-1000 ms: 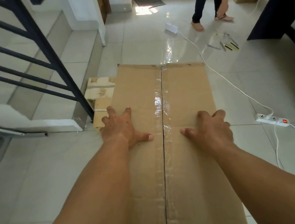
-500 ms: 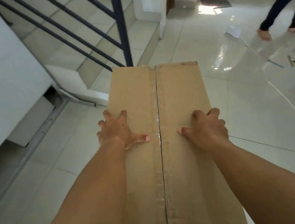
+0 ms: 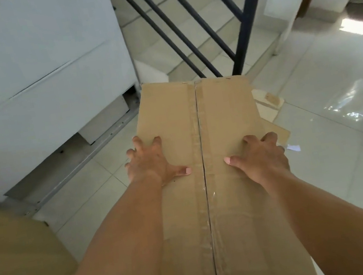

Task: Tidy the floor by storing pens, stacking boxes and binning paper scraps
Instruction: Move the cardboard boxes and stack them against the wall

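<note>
I hold a long brown cardboard box [image 3: 219, 111] lengthwise in front of me, its taped seam running down the middle of the top. My left hand [image 3: 151, 162] grips its left edge, thumb on top and fingers curled over the side. My right hand [image 3: 261, 157] grips the right edge the same way. On the floor to the box's right lie flat pieces of cardboard [image 3: 268, 104], partly hidden by it, and a small white paper scrap [image 3: 294, 147].
A dark stair railing [image 3: 240, 25] and tiled steps rise straight ahead. A large white panel [image 3: 34, 90] stands at the left above a metal floor track. A wooden furniture corner [image 3: 14, 251] sits at the lower left. Glossy tile floor [image 3: 348, 156] spreads to the right.
The box and my view have swung left toward the stairs and the white panel. The other person, the cable and the power strip have left the view. My grip is unchanged.
</note>
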